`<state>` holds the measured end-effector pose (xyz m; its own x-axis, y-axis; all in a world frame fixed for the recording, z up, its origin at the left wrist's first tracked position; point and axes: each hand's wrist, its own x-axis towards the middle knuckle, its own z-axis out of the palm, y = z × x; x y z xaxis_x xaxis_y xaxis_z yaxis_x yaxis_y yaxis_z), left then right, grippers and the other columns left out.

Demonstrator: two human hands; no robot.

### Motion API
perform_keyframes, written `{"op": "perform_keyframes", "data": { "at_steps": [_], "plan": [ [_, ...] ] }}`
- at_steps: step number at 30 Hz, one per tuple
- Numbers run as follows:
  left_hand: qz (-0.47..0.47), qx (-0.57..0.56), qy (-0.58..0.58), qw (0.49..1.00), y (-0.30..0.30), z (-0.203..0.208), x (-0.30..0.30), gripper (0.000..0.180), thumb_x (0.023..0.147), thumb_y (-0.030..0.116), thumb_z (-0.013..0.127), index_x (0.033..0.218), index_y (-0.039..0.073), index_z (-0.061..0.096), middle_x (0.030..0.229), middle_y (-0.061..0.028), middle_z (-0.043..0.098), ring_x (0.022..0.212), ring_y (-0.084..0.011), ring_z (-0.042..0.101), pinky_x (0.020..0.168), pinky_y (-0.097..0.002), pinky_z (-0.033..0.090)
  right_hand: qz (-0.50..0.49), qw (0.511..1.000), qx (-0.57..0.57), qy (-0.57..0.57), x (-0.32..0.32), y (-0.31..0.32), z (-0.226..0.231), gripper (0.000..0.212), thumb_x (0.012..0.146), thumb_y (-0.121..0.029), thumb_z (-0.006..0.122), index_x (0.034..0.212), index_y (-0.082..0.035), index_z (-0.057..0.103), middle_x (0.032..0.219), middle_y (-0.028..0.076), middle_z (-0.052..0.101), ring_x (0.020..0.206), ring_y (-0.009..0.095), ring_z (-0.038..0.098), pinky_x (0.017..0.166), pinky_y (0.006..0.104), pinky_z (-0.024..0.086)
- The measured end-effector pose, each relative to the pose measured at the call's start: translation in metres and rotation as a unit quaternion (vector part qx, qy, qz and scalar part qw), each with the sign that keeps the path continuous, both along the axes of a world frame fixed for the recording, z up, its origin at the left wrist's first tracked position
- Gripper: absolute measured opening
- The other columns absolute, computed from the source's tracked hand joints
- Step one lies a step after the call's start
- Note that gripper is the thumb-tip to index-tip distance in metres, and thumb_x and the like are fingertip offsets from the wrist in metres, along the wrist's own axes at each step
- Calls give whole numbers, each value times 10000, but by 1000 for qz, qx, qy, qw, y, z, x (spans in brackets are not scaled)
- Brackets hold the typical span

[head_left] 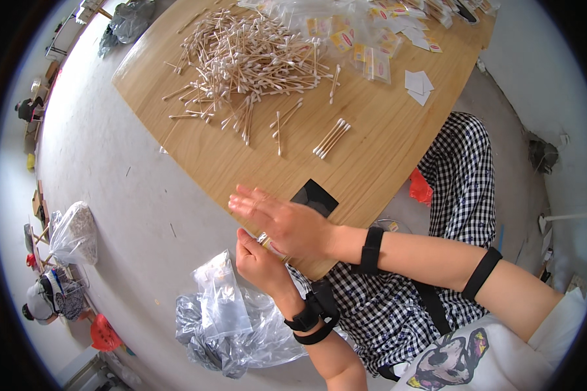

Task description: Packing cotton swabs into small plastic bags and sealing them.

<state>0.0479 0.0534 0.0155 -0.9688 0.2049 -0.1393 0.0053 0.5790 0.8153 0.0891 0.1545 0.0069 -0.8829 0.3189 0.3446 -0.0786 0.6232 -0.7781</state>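
My left hand [262,266] is closed on a small clear plastic bag [267,242] with a bit of yellow and red printing, at the near edge of the wooden table. My right hand [287,223] lies across the top of that bag, its fingers stretched out and slightly blurred; its palm hides most of the bag. Just beyond the right wrist, a flat black square [315,197] rests on the tabletop. Farther up, a short row of cotton swabs [331,139] lies side by side, with a few loose swabs to its left.
A large heap of cotton swabs [248,55] covers the far left of the table [209,153]. Clear bags with yellow cards [372,62] lie at the far right, near white paper slips [419,86]. Below the table edge hangs a big plastic bag [222,313]. People sit at the far left.
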Motion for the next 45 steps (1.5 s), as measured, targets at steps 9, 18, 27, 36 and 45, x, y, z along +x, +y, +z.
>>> {"op": "perform_keyframes", "data": {
  "at_steps": [9, 18, 27, 36, 45],
  "plan": [
    [-240, -129, 164, 948, -36, 38, 0, 495, 799, 216, 781, 1222, 50, 583, 1159, -141, 572, 1085, -314, 526, 939, -421, 422, -18, 867, -496, 51, 35, 12, 18, 582, 1065, -386, 400, 1492, 2, 326, 1513, 130, 400, 1443, 212, 326, 1194, 374, 261],
    [-302, -142, 179, 925, -43, 34, -3, 699, 589, 171, 907, 1229, 81, 639, 1154, -93, 579, 1116, -313, 524, 1051, -486, 364, 41, 891, -452, 8, 27, -25, 15, 706, 1040, -506, 379, 1523, -4, 266, 1567, 147, 321, 1473, 268, 268, 1195, 395, 224],
    [-281, -97, 12, 955, -20, 56, -23, 391, 713, 165, 842, 1027, 44, 642, 919, -107, 604, 810, -255, 620, 706, -372, 496, -13, 806, -589, 55, 40, -21, 28, 623, 1039, -474, 430, 1458, -15, 389, 1464, 114, 442, 1367, 194, 393, 1136, 343, 306],
    [-221, -268, -8, 938, -74, 71, -41, 288, 808, 139, 764, 966, -50, 614, 715, -57, 615, 652, -79, 559, 558, -253, 449, -72, 834, -546, 18, 119, 13, 41, 438, 1043, -336, 505, 1355, -30, 474, 1247, 92, 588, 1082, 139, 589, 1003, 319, 440],
    [-105, 173, 38, 979, -6, 96, 70, 108, 924, 39, 662, 1013, -20, 644, 965, -80, 658, 886, -131, 607, 825, -259, 490, 67, 782, -618, -44, 131, 17, 90, 504, 1043, -344, 494, 1423, -18, 434, 1276, 96, 577, 1098, 137, 613, 816, 268, 555]
  ]
}}
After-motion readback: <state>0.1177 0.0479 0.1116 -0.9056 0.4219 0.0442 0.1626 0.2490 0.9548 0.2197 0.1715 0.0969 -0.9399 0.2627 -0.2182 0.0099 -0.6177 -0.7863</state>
